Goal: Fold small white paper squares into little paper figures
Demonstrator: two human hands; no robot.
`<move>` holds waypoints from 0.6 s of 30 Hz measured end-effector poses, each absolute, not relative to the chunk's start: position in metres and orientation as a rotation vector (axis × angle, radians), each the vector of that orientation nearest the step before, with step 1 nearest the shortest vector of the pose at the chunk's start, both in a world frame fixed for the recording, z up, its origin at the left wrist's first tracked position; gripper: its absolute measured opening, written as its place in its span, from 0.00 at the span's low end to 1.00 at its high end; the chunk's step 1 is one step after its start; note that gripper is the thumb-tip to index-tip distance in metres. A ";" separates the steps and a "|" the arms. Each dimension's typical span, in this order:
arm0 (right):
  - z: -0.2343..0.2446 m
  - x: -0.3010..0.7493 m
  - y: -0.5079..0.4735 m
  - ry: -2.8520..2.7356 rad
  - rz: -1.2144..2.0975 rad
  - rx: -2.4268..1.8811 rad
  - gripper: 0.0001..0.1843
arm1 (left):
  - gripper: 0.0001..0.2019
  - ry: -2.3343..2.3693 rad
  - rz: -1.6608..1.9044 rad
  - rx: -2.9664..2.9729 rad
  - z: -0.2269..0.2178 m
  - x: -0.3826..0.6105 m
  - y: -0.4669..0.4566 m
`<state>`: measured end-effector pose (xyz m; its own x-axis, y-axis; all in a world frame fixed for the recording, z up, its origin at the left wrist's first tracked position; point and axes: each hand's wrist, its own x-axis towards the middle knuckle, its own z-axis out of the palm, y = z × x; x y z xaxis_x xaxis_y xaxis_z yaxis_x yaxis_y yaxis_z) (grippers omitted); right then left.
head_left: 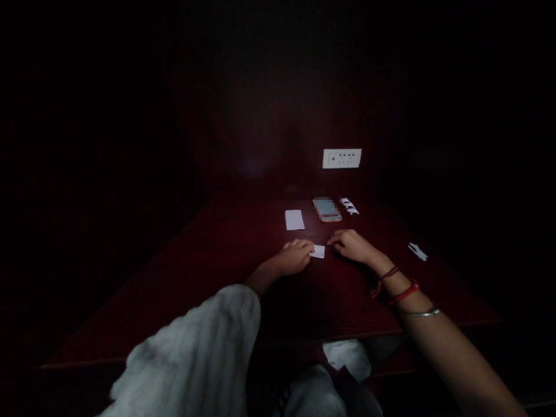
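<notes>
Left hand (297, 258) grip covers one end of small paper (319, 252) on counter (226, 260); pinch or press, can't tell. Right hand (354, 245) just beside, curled, gap unclear. Risk: light pressure, paper skids.

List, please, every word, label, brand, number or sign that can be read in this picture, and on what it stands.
No text can be read.
Phone: its screen is pixelated, nothing legible.
Wall socket: holes show, but no lettering can be made out.
Small paper at the left hand: any marks are too small to read.
Rectangular sheet: no writing visible.
</notes>
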<state>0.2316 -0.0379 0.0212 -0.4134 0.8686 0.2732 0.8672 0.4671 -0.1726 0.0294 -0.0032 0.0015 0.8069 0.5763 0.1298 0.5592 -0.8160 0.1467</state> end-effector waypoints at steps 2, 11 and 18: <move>0.018 0.230 -0.034 -2.344 0.018 -1.424 0.14 | 0.11 0.904 0.326 2.900 0.000 0.030 -0.004; 0.001 0.221 -0.023 -2.296 0.214 -1.405 0.10 | 0.09 0.918 0.507 2.808 0.002 0.034 -0.006; 0.004 0.214 -0.027 -2.199 0.386 -1.386 0.07 | 0.07 0.972 0.684 2.694 -0.001 0.033 0.003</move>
<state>0.2145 -0.0269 0.0043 -0.3504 0.8978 0.2667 0.7532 0.4393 -0.4895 0.0327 0.0035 -0.0011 0.6775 0.6435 0.3562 0.5528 -0.7649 0.3306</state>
